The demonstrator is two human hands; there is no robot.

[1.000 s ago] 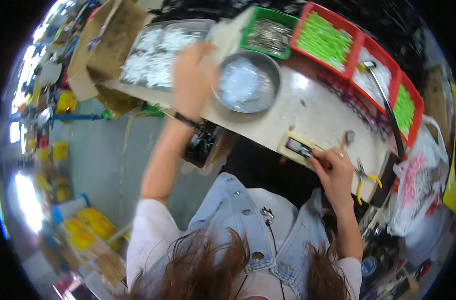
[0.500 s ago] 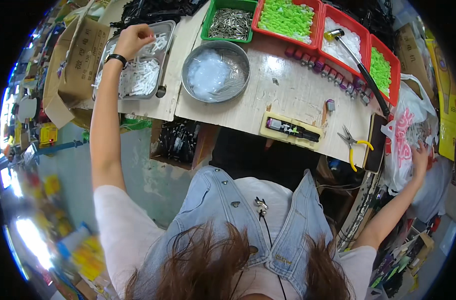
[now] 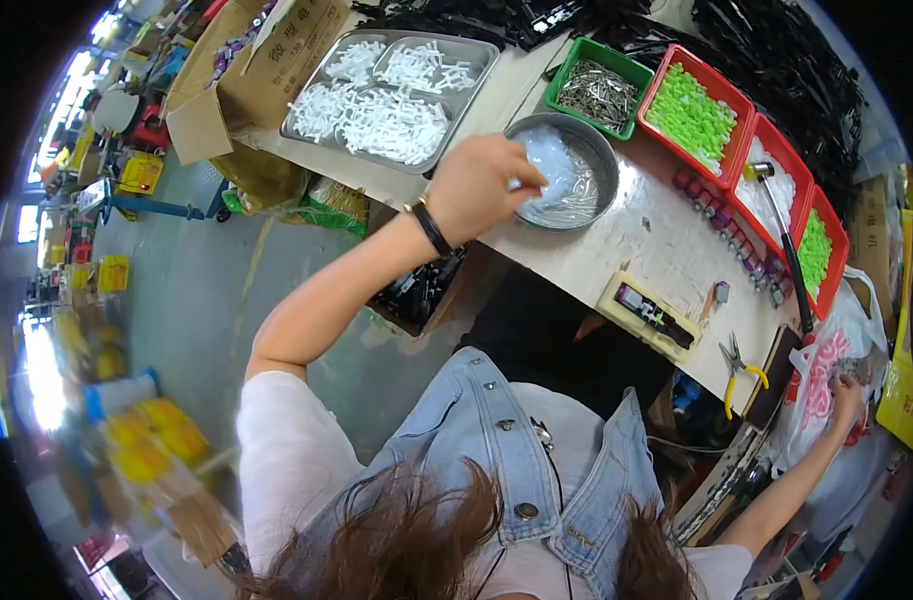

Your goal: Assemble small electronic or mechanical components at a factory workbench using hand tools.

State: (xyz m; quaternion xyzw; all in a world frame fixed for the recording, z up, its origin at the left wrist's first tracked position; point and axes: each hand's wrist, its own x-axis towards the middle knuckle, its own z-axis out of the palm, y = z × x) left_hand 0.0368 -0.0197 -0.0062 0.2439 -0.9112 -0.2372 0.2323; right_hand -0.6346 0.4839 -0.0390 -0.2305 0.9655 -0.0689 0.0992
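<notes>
My left hand (image 3: 485, 188), with a black band at the wrist, is closed at the near left rim of a round metal bowl (image 3: 607, 205). Its fingertips are pinched; what they hold, if anything, is too small to make out. Inside the bowl lie a whitish translucent mass (image 3: 549, 165) and fine clear or silvery strands. Far to the right, my right hand (image 3: 847, 398) reaches into the mouth of a white plastic bag (image 3: 802, 395) with pink print, and its fingers are mostly hidden. A cream fixture block (image 3: 617, 310) holds a small black and purple assembly (image 3: 657, 316).
A metal tray (image 3: 464, 105) of white plastic parts sits left of the bowl. Behind stand a green bin (image 3: 637, 75) of metal pins and red bins (image 3: 747, 110) of green and white pieces. A hammer (image 3: 792, 255), small motors (image 3: 729, 228) and yellow-handled pliers (image 3: 742, 375) lie to the right.
My left hand has moved right, from over the tray of white parts to the bowl's rim. My right hand stays at the plastic bag. The whole view has shifted.
</notes>
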